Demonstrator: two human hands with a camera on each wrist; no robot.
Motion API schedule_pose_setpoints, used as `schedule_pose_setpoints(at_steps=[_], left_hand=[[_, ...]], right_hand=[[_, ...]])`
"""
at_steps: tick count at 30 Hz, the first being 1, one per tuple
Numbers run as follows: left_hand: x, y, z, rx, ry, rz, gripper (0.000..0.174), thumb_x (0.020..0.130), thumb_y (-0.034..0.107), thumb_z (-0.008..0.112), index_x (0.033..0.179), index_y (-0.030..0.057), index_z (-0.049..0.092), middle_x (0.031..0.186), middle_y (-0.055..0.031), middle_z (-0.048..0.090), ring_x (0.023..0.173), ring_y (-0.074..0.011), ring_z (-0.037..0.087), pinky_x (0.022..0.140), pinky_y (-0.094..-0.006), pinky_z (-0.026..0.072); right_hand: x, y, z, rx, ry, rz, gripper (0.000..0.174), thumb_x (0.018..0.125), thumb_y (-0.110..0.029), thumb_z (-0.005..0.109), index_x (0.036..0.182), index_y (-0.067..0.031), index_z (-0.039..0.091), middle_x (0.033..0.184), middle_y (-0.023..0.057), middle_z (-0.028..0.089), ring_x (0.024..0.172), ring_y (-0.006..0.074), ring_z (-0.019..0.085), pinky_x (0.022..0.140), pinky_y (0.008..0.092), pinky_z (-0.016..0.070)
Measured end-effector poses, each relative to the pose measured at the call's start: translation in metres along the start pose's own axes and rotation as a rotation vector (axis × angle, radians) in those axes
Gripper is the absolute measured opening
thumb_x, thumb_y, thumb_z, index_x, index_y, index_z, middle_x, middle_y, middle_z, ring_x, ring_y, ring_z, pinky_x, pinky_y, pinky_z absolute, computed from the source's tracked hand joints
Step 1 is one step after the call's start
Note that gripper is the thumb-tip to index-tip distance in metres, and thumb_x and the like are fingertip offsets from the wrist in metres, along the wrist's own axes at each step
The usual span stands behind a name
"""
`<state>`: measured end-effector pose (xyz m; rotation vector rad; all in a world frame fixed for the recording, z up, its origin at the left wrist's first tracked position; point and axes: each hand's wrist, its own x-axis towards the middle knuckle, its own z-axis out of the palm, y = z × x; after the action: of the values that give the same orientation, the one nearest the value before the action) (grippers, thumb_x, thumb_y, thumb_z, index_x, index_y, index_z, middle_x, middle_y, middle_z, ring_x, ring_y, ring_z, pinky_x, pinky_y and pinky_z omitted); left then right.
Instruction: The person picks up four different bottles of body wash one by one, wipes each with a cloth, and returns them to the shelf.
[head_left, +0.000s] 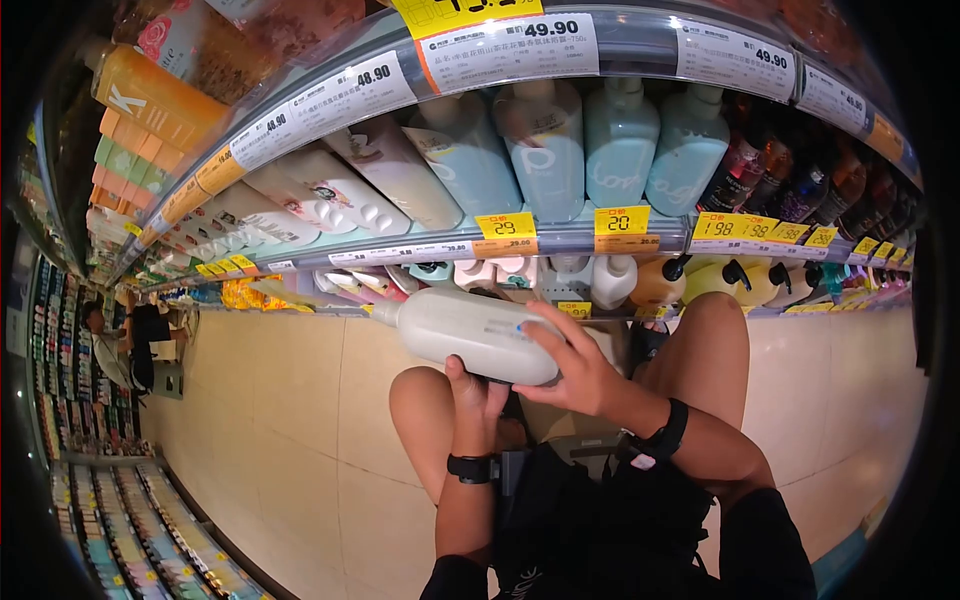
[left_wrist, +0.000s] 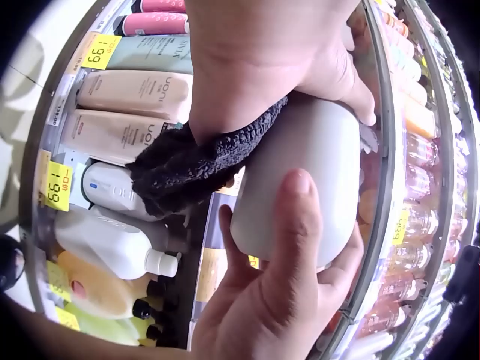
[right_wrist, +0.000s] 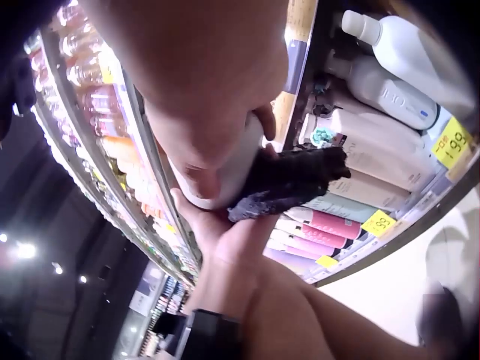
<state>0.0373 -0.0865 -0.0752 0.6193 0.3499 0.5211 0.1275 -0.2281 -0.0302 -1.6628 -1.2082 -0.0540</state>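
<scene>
- Your right hand is curling its fingers round the base end of the white bottle, probably to steady it.
- Your left hand is cupping underneath, pinning a dark cloth so the fabric is bearing on the bottle's surface.
- The bottle is lying sideways between both grips, just in front of the shelf.

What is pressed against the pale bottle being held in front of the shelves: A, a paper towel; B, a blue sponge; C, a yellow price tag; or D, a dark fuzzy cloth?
D: the left wrist view shows a dark fuzzy cloth lying against the pale bottle under the right hand, while the left hand holds the bottle from below.
</scene>
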Motion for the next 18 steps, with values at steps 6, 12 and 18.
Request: schedule_pose_setpoints(at_steps=[6,12,18], left_hand=[[0.003,0.004,-0.004,-0.12,-0.044,0.047,0.091,0.062,0.048,0.078,0.133,0.0095,0.036,0.127,-0.0094,0.048,0.116,-0.0287,0.048,0.1,-0.0447,0.0406],[0.0,0.003,-0.008,-0.072,-0.138,-0.015,0.088,0.062,0.047,0.079,0.131,0.0083,0.039,0.124,-0.009,0.051,0.114,-0.0281,0.05,0.099,-0.0438,0.0416],[0.001,-0.001,-0.007,-0.034,-0.038,-0.049,0.087,0.063,0.046,0.08,0.13,0.0072,0.039,0.123,-0.0093,0.052,0.114,-0.0276,0.051,0.1,-0.0437,0.0415]], right_hand=[[0.007,-0.004,0.0,0.218,0.041,0.145,0.068,0.068,-0.01,0.077,0.126,-0.0016,0.041,0.126,0.0169,0.044,0.114,0.026,0.048,0.096,0.0329,0.0391],[0.001,0.004,0.005,1.044,-0.046,0.764,0.064,0.072,-0.021,0.077,0.123,0.0001,0.044,0.114,0.0082,0.051,0.105,0.0141,0.048,0.091,0.03,0.0406],[0.003,-0.007,0.001,0.214,-0.015,0.322,0.072,0.067,-0.012,0.078,0.128,-0.0006,0.04,0.122,0.0179,0.048,0.112,0.0282,0.05,0.094,0.0355,0.0418]])
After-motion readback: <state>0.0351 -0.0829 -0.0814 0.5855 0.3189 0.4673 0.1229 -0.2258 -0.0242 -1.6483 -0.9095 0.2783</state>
